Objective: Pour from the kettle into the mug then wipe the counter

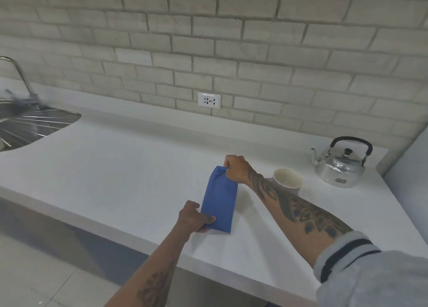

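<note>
A folded blue cloth (219, 200) is stretched between both hands just above the white counter (120, 167). My left hand (193, 217) pinches its near end. My right hand (237, 169) grips its far corner. A pale mug (288, 179) stands upright right of the cloth, partly behind my right forearm. Its inside looks light, and I cannot tell whether it holds liquid. The metal kettle (340, 165) with a black handle sits on the counter at the far right, untouched.
A steel sink (34, 126) with a tap (20, 77) is set in the counter at the far left. A wall socket (209, 100) sits low on the brick wall. A side wall closes the counter right of the kettle.
</note>
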The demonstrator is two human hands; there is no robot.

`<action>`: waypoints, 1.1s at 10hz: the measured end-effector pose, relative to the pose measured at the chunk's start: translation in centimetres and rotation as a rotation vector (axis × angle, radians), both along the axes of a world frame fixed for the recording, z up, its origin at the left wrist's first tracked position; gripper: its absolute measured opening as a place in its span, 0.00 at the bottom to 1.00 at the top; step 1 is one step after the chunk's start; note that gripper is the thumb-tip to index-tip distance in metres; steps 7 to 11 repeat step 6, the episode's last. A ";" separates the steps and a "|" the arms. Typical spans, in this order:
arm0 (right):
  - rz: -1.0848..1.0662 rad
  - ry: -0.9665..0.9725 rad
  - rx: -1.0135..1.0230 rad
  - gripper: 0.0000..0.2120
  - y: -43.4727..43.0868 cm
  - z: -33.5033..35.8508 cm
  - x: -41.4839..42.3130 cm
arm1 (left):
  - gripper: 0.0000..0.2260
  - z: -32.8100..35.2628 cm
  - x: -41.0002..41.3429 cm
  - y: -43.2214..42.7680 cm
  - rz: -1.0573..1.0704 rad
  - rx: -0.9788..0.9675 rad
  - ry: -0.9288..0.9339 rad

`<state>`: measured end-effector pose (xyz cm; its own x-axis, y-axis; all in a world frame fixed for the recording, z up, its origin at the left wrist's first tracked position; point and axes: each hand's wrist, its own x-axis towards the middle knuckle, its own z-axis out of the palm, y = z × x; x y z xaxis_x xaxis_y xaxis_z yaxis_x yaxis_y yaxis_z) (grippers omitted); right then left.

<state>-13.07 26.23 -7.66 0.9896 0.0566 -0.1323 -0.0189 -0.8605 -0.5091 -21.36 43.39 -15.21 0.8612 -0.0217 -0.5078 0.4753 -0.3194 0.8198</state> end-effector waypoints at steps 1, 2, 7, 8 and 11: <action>0.001 0.029 -0.081 0.13 0.9 -1.7 0.6 | 0.35 0.0 0.5 0.5 -0.016 0.143 0.012; 0.004 0.033 -0.136 0.15 1.2 -2.9 1.3 | 0.29 -0.1 0.8 0.3 -0.040 0.263 0.014; 0.016 0.040 -0.253 0.15 0.4 -5.5 2.1 | 0.29 1.3 1.7 -1.4 -0.298 0.774 -0.193; 0.016 0.040 -0.253 0.15 0.4 -5.5 2.1 | 0.29 1.3 1.7 -1.4 -0.298 0.774 -0.193; 0.016 0.040 -0.253 0.15 0.4 -5.5 2.1 | 0.29 1.3 1.7 -1.4 -0.298 0.774 -0.193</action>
